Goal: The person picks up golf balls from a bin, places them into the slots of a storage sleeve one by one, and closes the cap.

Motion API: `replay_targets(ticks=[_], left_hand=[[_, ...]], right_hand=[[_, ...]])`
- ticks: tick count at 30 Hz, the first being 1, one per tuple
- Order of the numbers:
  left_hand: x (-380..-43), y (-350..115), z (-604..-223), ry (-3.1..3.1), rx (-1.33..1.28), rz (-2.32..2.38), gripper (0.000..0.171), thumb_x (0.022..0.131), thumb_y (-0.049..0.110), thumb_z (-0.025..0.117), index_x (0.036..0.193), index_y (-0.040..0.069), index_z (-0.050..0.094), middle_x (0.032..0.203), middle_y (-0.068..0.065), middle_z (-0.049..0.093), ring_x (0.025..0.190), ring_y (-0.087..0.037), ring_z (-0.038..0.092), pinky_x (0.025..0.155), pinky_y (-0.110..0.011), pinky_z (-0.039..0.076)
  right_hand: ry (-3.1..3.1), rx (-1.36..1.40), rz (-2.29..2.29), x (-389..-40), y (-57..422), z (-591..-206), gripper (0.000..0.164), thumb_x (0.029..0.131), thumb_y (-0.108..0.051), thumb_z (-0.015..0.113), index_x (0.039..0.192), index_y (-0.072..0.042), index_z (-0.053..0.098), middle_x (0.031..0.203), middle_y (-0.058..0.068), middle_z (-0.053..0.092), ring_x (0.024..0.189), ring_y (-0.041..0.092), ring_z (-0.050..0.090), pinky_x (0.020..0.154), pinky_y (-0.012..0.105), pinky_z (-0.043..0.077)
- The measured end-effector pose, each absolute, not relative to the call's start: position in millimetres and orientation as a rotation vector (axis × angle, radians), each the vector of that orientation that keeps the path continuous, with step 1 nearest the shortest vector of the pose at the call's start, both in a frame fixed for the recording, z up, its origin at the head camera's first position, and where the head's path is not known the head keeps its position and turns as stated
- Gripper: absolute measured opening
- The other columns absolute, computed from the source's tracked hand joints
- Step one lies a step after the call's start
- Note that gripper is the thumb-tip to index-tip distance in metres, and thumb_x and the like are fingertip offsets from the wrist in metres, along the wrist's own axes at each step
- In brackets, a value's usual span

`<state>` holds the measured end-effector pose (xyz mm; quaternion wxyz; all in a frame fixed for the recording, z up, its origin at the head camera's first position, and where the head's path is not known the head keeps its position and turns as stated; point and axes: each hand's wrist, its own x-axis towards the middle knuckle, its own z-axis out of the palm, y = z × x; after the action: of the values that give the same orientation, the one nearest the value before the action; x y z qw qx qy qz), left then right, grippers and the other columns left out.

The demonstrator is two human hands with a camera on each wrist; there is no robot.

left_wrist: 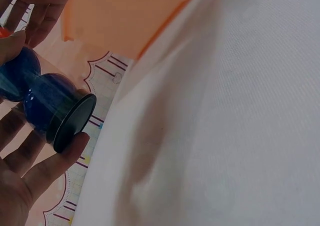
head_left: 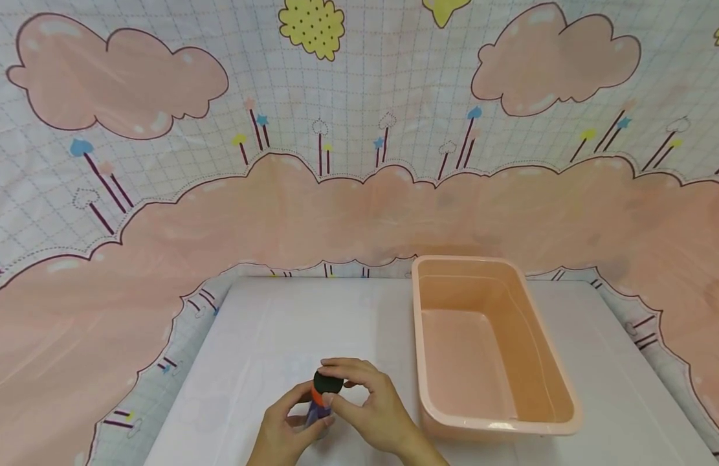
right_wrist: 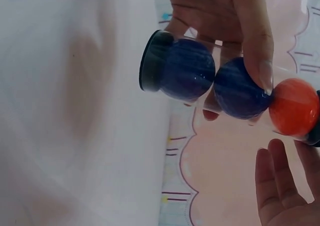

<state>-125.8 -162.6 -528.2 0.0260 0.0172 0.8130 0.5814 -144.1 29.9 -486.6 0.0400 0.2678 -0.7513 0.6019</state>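
A clear tube (right_wrist: 244,88) packed with two dark blue balls (right_wrist: 187,68) and one orange ball (right_wrist: 294,106) is held between my hands above the white table. Both ends carry black caps; the bottom cap (left_wrist: 75,121) shows in the left wrist view, and the top cap (head_left: 328,380) faces up toward the head camera. My left hand (head_left: 282,424) grips the tube's lower part, thumb along its side. Thumb and fingers of my right hand (head_left: 373,406) pinch the top cap, beside the orange ball.
To the right of my hands stands a peach plastic basin (head_left: 424,362) with nothing in it. The white table (head_left: 289,323) ends at a patterned cloth (head_left: 359,217) hung behind and around it.
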Motion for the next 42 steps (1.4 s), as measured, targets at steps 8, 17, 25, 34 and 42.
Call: replay_targets(ticks=[8, 17, 25, 34, 42], left_hand=[[-127.1, -157.9, -526.4, 2.521, 0.071, 1.814, 0.055, 0.071, 0.034, 0.085, 0.121, 0.037, 0.061, 0.121, 0.013, 0.064, 0.108, -0.018, 0.064, 0.076, -0.025, 0.057], [-129.7, -152.1, -528.9, 2.684, 0.194, 1.844, 0.057, 0.070, 0.037, 0.084, 0.123, 0.037, 0.063, 0.118, 0.016, 0.066, 0.106, -0.009, 0.064, 0.073, -0.024, 0.057], [-130.8, -145.6, -527.3, 2.764, 0.280, 1.881, 0.057, 0.074, 0.030, 0.083, 0.127, 0.031, 0.063, 0.116, 0.013, 0.067, 0.101, -0.010, 0.066, 0.069, -0.022, 0.057], [-130.1, -140.5, -523.4, 2.861, 0.213, 1.801, 0.053, 0.074, 0.034, 0.082, 0.123, 0.037, 0.063, 0.114, 0.020, 0.066, 0.098, -0.006, 0.065, 0.069, -0.022, 0.055], [-130.7, -138.7, -526.6, 2.914, 0.192, 1.781, 0.055, 0.075, 0.032, 0.082, 0.126, 0.034, 0.063, 0.118, 0.021, 0.064, 0.099, -0.005, 0.065, 0.069, -0.022, 0.055]], right_hand=[[-2.286, 0.808, 1.923, -143.8, 31.8, -488.8, 0.031, 0.094, -0.029, 0.064, 0.125, -0.029, 0.065, 0.139, -0.007, 0.054, 0.129, 0.016, 0.050, 0.100, 0.030, 0.048], [-2.251, 0.623, 2.020, -142.3, 26.0, -491.1, 0.031, 0.093, -0.030, 0.065, 0.123, -0.028, 0.066, 0.138, -0.011, 0.056, 0.130, 0.014, 0.051, 0.103, 0.028, 0.044], [-2.144, 0.601, 2.012, -143.7, 23.0, -494.1, 0.033, 0.092, -0.025, 0.066, 0.125, -0.021, 0.066, 0.137, -0.004, 0.058, 0.130, 0.017, 0.052, 0.102, 0.022, 0.044], [-2.096, 0.568, 1.952, -142.8, 17.3, -494.0, 0.031, 0.093, -0.023, 0.066, 0.123, -0.016, 0.066, 0.136, 0.002, 0.059, 0.127, 0.019, 0.055, 0.097, 0.023, 0.048], [-2.142, 0.455, 1.829, -142.6, 7.5, -497.5, 0.031, 0.092, -0.023, 0.066, 0.121, -0.012, 0.067, 0.134, 0.002, 0.060, 0.122, 0.022, 0.059, 0.099, 0.022, 0.047]])
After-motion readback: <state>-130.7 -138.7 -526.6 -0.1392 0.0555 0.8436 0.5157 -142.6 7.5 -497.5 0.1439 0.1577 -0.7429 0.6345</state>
